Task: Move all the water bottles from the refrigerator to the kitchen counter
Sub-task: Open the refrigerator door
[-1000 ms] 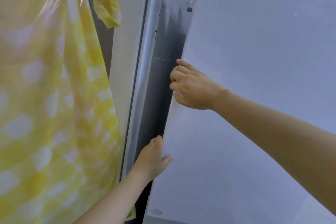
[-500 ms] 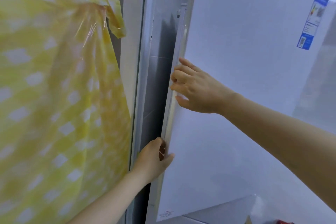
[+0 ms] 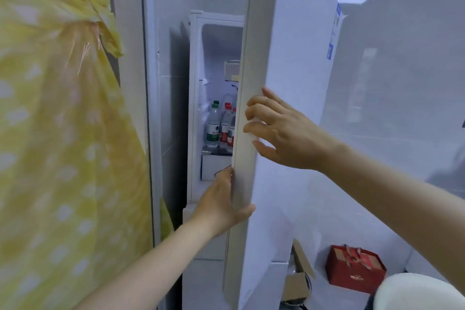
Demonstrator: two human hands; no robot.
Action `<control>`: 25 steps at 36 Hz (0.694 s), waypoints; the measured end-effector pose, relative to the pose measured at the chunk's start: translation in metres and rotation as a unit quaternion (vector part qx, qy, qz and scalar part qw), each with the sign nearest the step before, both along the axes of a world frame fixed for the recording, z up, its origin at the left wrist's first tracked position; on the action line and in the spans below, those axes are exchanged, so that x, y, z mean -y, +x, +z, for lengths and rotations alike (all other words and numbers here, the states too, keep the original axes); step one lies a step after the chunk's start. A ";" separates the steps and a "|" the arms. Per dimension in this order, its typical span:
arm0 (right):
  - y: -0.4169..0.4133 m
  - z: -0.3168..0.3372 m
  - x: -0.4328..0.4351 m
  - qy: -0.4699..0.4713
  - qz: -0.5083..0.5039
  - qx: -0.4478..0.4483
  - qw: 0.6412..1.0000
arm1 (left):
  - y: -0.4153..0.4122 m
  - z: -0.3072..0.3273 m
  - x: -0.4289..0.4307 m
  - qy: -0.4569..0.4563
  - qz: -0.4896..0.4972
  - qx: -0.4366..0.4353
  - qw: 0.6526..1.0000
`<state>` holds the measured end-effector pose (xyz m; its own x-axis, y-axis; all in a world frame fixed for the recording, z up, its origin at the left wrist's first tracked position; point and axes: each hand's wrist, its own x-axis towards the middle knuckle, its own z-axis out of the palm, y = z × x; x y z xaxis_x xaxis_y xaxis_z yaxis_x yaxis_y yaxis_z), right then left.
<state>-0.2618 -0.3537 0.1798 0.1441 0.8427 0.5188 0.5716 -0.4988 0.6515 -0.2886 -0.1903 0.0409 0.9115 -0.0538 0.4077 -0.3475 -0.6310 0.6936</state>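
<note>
The white refrigerator door point(image 3: 297, 83) stands partly open, its edge toward me. My left hand point(image 3: 221, 206) grips that edge low down, thumb on the front face and fingers behind it. Higher up, my right hand point(image 3: 284, 131) holds the same edge with its fingertips curled round it. Through the gap, several clear water bottles point(image 3: 212, 126) with green and red caps stand upright on a shelf inside the refrigerator; the door edge hides part of the group.
A yellow checked plastic sheet point(image 3: 63, 133) hangs close on the left. On the floor at right sit a red gift box point(image 3: 354, 269), an open cardboard box point(image 3: 297, 282) and a white round object point(image 3: 417, 294). White tiled wall lies behind.
The door has swung open to the right from nearly closed, exposing the inside and the bottles. Both hands stayed on its edge and moved with it.
</note>
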 end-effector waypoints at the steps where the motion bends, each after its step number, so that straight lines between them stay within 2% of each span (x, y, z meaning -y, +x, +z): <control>1: -0.005 -0.001 0.006 0.004 -0.006 -0.003 1.000 | -0.003 -0.001 0.005 0.002 -0.001 0.008 1.000; 13: -0.061 -0.008 0.063 0.030 -0.083 -0.011 0.996 | -0.032 0.001 0.067 0.049 -0.010 0.108 0.993; 22: -0.093 -0.018 0.120 0.119 -0.140 -0.015 0.983 | -0.046 0.004 0.108 0.065 -0.110 0.063 0.990; 25: -0.099 -0.025 0.148 0.162 -0.129 -0.053 0.977 | -0.050 0.004 0.127 0.092 -0.149 0.065 0.982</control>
